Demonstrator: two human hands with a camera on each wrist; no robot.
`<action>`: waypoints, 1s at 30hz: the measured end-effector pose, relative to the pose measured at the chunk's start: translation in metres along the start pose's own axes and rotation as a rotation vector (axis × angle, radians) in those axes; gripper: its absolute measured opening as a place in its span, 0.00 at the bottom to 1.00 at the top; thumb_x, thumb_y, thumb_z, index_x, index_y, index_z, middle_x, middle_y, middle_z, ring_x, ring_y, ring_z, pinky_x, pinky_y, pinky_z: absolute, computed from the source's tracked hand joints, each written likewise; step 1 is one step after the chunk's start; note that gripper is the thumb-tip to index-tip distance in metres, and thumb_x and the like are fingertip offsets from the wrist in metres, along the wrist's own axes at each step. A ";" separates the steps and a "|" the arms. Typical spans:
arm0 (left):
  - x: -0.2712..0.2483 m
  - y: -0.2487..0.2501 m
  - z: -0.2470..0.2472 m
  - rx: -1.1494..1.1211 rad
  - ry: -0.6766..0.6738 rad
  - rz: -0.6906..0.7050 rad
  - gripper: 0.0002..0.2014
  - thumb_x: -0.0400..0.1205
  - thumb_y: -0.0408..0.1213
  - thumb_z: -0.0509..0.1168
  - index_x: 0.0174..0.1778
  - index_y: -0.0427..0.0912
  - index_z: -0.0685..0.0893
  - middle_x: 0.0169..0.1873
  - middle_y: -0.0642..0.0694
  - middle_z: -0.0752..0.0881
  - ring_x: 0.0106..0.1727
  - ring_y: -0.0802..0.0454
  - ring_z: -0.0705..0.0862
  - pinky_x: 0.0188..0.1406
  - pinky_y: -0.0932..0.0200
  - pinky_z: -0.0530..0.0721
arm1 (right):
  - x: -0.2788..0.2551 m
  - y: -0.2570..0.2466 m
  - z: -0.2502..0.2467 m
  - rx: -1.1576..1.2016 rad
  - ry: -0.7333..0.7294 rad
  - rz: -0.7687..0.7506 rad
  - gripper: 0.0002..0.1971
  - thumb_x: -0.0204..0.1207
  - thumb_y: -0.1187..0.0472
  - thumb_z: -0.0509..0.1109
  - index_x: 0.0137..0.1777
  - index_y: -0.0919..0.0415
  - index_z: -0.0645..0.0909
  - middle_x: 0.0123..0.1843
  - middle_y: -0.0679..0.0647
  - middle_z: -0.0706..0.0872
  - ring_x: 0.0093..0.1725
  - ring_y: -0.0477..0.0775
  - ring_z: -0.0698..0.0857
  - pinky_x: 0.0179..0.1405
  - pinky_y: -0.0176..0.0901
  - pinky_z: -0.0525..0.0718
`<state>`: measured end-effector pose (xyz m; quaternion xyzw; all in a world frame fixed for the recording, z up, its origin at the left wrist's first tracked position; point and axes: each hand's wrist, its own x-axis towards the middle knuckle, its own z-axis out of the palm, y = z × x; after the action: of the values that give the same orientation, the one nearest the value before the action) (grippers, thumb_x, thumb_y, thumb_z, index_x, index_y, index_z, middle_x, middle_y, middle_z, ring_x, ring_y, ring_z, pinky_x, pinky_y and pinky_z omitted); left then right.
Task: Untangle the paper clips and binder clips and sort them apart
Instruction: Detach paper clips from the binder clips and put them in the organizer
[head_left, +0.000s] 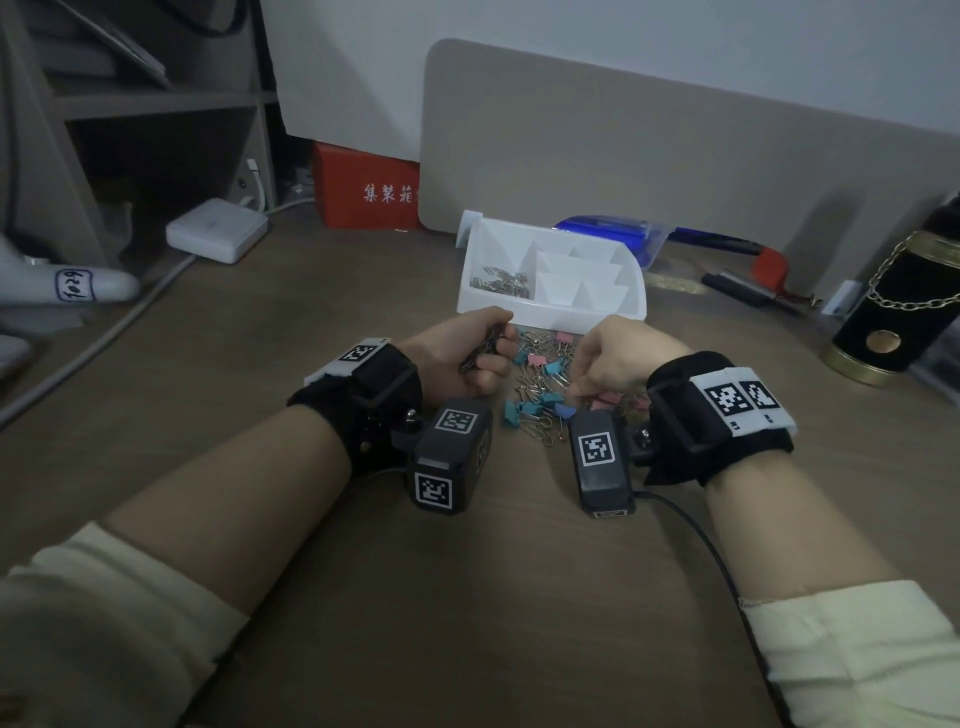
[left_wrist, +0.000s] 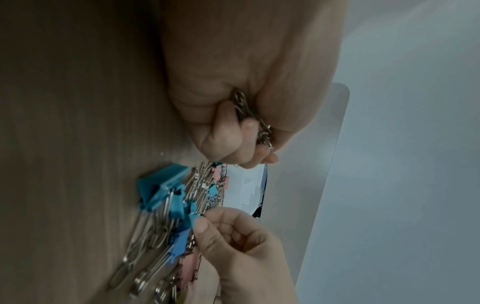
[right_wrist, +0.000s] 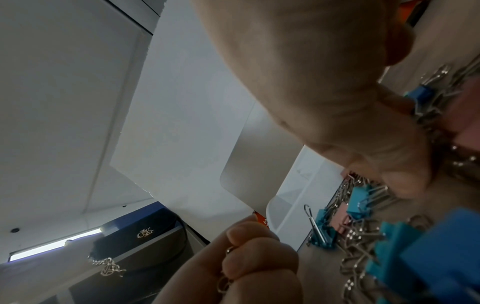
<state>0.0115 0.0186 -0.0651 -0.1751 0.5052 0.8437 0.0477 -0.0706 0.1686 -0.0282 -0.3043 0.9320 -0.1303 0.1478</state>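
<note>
A tangled pile (head_left: 543, 382) of silver paper clips and teal, blue and pink binder clips lies on the brown desk, just in front of a white compartment organizer (head_left: 550, 316). Loose paper clips (head_left: 500, 283) sit in the organizer's left compartment. My left hand (head_left: 491, 358) is at the pile's left edge and grips a bunch of paper clips (left_wrist: 249, 115) in its fist. My right hand (head_left: 574, 392) reaches into the pile's right side. Its thumb and forefinger (left_wrist: 205, 226) pinch at a clip beside a teal binder clip (left_wrist: 166, 185). Which kind of clip is pinched I cannot tell.
A beige divider panel (head_left: 675, 156) stands behind the organizer. A black and gold tin (head_left: 893, 317) with a chain is at the right, with pens and a blue pouch (head_left: 618, 231) behind. A red box (head_left: 369, 192), a white adapter (head_left: 215, 228) and its cable lie at the left.
</note>
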 end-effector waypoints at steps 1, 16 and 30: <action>0.000 0.000 0.000 0.000 -0.002 -0.001 0.18 0.87 0.43 0.52 0.30 0.46 0.69 0.17 0.54 0.69 0.11 0.62 0.61 0.09 0.71 0.52 | 0.000 0.000 0.000 0.013 -0.004 0.004 0.04 0.69 0.63 0.79 0.36 0.59 0.88 0.37 0.54 0.90 0.30 0.44 0.82 0.23 0.33 0.75; 0.001 0.001 -0.001 -0.027 -0.005 -0.003 0.17 0.87 0.43 0.51 0.32 0.44 0.69 0.18 0.53 0.69 0.12 0.61 0.62 0.09 0.71 0.53 | 0.006 0.001 0.004 0.060 0.069 -0.076 0.05 0.76 0.63 0.72 0.39 0.60 0.84 0.37 0.52 0.85 0.29 0.46 0.81 0.19 0.30 0.74; 0.000 0.001 0.007 0.235 -0.140 -0.058 0.20 0.86 0.47 0.47 0.36 0.40 0.75 0.21 0.50 0.71 0.13 0.61 0.63 0.13 0.74 0.54 | 0.002 -0.022 0.012 0.539 0.211 -0.528 0.06 0.76 0.63 0.74 0.39 0.56 0.81 0.34 0.55 0.85 0.33 0.52 0.82 0.39 0.47 0.83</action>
<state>0.0098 0.0243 -0.0610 -0.1235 0.5909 0.7870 0.1274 -0.0561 0.1480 -0.0324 -0.4686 0.7641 -0.4345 0.0874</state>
